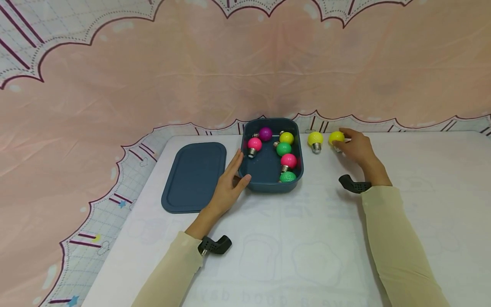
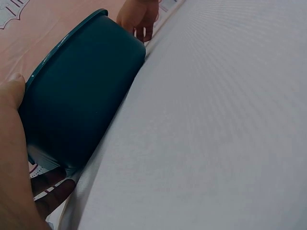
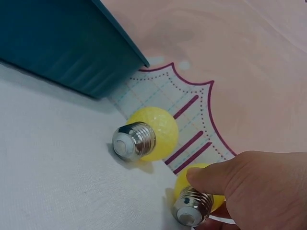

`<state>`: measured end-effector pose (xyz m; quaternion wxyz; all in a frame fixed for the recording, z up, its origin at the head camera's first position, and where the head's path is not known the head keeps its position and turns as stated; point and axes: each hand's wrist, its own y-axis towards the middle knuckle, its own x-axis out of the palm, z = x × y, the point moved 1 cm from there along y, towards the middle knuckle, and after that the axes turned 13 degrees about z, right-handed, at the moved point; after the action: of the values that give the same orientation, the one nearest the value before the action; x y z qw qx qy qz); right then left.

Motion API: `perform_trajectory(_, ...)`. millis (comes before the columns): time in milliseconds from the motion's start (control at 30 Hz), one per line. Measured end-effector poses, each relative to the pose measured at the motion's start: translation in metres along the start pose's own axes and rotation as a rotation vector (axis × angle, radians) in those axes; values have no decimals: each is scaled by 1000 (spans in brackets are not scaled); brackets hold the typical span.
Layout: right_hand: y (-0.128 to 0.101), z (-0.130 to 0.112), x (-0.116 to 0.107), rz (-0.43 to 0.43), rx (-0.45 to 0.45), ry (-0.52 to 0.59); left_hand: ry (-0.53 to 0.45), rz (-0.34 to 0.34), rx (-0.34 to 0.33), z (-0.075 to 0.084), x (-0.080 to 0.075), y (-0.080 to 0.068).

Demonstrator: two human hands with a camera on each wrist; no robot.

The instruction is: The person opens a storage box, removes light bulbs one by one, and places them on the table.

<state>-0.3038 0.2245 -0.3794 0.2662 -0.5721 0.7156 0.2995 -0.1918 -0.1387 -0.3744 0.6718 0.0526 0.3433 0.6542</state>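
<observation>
Rightmost yellow bulb (image 1: 336, 136) in pinch of right hand (image 1: 358, 148) — blue box (image 1: 270, 187) (bulbs (image 1: 284, 149) inside) against straight-fingered left hand (image 1: 226, 187)

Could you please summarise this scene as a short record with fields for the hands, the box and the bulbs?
Left hand: touching the left side of the blue box
Right hand: pinching the outer yellow bulb
Visible in box: purple bulb, two pink bulbs, inner yellow bulb, two green bulbs
Between box and right hand: loose yellow bulb
Left of box: flat blue lid
Surface: white tabletop
</observation>
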Motion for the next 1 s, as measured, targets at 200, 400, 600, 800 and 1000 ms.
perform_trajectory(200,0,-1,-1,-13,13,-3,4,1,-3,0,0,0)
perform_trajectory(400,1,-1,-4,-15,11,-8,0,3,8,0,0,0)
perform_trajectory(600,0,-5,-8,21,-12,-19,3,5,15,1,-1,0)
perform_trajectory(800,-4,-12,-15,80,-50,-36,1,5,20,1,-1,0)
perform_trajectory(1000,-10,-28,-26,116,-68,16,1,5,26,0,-1,0)
